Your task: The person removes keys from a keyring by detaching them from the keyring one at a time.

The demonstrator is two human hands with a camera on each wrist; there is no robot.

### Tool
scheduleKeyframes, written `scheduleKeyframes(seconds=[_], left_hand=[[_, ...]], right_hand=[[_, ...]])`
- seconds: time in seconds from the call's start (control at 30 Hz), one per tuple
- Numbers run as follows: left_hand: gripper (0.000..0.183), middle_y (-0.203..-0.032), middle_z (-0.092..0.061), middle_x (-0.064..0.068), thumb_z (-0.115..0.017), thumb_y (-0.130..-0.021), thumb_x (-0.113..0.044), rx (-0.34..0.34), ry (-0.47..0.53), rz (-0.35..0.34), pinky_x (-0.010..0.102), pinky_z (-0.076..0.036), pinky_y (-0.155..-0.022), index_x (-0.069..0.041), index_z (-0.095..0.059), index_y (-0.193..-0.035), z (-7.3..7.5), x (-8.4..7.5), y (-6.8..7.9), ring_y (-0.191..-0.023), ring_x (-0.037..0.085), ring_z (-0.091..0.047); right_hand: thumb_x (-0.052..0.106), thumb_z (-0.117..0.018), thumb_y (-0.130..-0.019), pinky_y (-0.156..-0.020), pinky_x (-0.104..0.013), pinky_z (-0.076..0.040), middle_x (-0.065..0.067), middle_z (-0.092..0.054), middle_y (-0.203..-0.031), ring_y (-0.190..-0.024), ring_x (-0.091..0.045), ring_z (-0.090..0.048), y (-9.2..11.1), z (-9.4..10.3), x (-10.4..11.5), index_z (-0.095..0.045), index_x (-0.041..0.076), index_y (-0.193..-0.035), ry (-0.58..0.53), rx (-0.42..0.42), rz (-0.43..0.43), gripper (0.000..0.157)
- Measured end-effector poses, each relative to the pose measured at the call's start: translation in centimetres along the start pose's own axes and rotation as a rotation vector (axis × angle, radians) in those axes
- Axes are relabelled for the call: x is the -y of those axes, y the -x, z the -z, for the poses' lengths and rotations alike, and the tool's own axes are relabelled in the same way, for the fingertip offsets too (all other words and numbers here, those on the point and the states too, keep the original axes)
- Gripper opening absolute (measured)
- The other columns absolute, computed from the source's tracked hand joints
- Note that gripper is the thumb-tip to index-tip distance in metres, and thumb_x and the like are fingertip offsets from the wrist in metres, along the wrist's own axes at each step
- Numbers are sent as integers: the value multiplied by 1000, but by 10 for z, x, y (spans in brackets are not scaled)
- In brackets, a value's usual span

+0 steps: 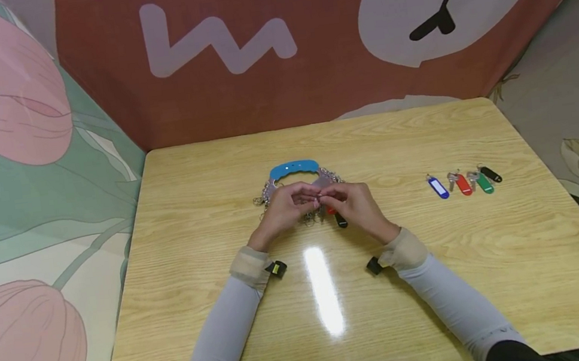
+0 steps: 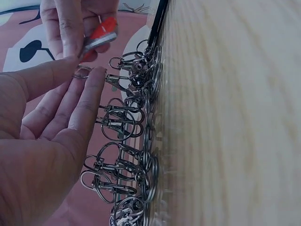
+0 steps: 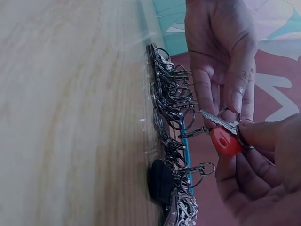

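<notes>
My left hand point(image 1: 288, 206) and right hand point(image 1: 355, 203) meet over a key holder with a blue handle point(image 1: 293, 167). In the left wrist view, the left thumb and fingertips pinch a metal split ring point(image 2: 83, 72). The right hand pinches a silver key point(image 3: 221, 122) and a red key tag point(image 3: 225, 142) at their ring end, close against the left fingertips. Swivel clasps point(image 2: 117, 123) with rings hang in a row from the holder just below the hands. A black key tag point(image 1: 341, 220) lies at the row's right end.
On the right of the wooden table point(image 1: 496, 275) lie a blue tag point(image 1: 438, 187), a red tag point(image 1: 463, 184), a green tag point(image 1: 484, 183) and a black tag point(image 1: 490, 174), with keys among them. A patterned wall point(image 1: 258, 100) stands behind the table.
</notes>
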State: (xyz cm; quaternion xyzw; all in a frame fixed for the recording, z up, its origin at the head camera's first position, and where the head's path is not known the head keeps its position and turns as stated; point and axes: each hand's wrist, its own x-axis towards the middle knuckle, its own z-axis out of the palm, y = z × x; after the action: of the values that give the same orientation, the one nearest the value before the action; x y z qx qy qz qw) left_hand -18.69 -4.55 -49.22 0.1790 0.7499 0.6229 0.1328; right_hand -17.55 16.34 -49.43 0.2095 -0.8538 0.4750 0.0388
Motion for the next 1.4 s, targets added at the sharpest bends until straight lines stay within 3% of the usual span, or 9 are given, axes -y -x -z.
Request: scheduleKeyframes(seconds=[0.37,0.53,0.7,0.87,1.1,1.4], left_hand=[[24,-118,-77,14,-75,-98,-3,20,-49,-12,29,-59,-98,0,-74,-122,3,5,0,-109,24,-74],[28,-117,-77,13,-77,-95,0,9,-24,5,30,-60,-96,-2,-73,-122,2,2,1,-107,24,-75],[30,-116,-78,12,-78,-93,2,-5,14,40,31,-62,-91,-3,-73,-122,1,1,1,-105,24,-76],[29,-117,-78,9,-79,-93,0,-11,-14,44,31,-61,-92,-5,-74,-121,1,-1,1,-106,21,-76],[28,-117,-78,8,-78,-93,1,4,-59,14,29,-61,-93,-6,-75,-120,2,-3,1,-106,21,-75],[25,-115,-78,10,-77,-94,1,13,-88,20,29,-60,-93,-4,-76,-118,1,-5,2,-105,22,-74]], right_hand=[[3,-78,-95,-72,-28,-63,-15,-80,-100,-83,-24,-77,1,2,0,-81,-1,-105,15,14,39,11],[3,-78,-95,-71,-25,-63,-16,-80,-99,-82,-25,-78,-1,3,-1,-81,-1,-103,12,1,-21,10],[4,-79,-95,-72,-30,-64,-16,-80,-97,-83,-27,-79,-3,6,-1,-82,0,-101,43,-21,-80,8],[7,-79,-95,-68,-29,-63,-18,-80,-98,-82,-30,-78,-3,16,-4,-81,0,-103,67,-1,-150,10],[7,-76,-98,-68,-15,-56,-20,-79,-99,-88,-33,-78,4,53,-18,-79,-3,-106,64,22,-247,12],[21,-73,-103,-66,-21,-52,-20,-79,-106,-82,-8,-68,17,130,-57,-79,1,-112,186,45,-378,23]])
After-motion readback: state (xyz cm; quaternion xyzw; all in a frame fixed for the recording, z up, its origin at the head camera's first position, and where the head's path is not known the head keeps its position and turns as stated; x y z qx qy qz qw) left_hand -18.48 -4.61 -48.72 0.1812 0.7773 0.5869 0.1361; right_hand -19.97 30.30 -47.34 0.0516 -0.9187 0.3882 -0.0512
